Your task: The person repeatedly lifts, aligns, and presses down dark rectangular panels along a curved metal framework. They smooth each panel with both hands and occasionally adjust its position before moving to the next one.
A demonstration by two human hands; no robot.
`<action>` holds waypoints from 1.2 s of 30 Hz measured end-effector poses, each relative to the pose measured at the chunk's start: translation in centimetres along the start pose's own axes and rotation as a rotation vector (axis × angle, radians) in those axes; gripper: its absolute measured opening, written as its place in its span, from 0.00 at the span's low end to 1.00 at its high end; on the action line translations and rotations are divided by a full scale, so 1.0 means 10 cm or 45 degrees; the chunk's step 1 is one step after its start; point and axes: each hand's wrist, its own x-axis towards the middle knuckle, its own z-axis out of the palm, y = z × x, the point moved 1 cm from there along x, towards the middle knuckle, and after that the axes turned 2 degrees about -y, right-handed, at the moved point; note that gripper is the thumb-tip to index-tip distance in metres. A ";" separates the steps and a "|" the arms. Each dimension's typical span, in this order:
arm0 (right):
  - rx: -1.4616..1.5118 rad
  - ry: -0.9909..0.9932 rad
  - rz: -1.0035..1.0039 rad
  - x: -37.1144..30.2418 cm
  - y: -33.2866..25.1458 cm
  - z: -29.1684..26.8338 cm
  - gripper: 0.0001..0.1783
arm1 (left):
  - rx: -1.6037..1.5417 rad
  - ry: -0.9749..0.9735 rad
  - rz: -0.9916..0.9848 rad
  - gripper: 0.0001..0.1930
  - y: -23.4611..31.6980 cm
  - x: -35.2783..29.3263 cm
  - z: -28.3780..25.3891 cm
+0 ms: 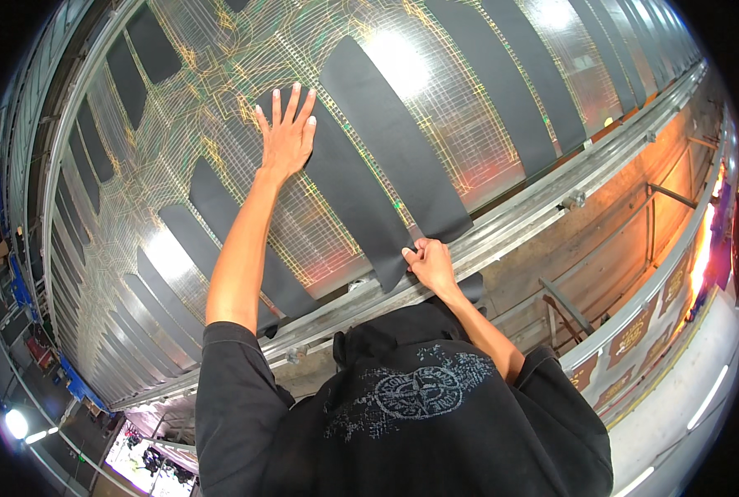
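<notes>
A long dark grey fabric panel (349, 195) lies on the shiny metal table (489, 178), its lower end drooping over the table's near rail. My left hand (286, 142) is spread flat with fingers apart, its palm at the upper left edge of this panel. Down at the rail, my right hand (431, 265) is closed, thumb and fingers pinching the panel's lower right corner. Just right of it lies a second dark fabric panel (398, 141), with a narrow strip of marked metal between the two. Yellow and green lines cover much of the table surface.
More dark panels (502, 83) lie in rows to the right and left (249, 240). A metal rail (543, 199) runs along the near edge, with knobs below it. To the right, a curved ledge (634, 331) carries brown printed shapes. A bright lamp (16, 423) shines at the lower left.
</notes>
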 end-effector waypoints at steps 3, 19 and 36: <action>-0.044 0.018 -0.015 0.00 0.00 0.02 0.17 | 0.007 0.019 0.005 0.28 0.00 -0.01 0.01; -0.155 0.004 -0.129 0.06 0.07 0.03 0.20 | 0.041 0.035 0.004 0.28 -0.01 -0.01 0.03; -0.297 0.130 -0.108 -0.07 -0.10 0.06 0.17 | -0.012 0.121 -0.022 0.31 0.63 -0.39 0.05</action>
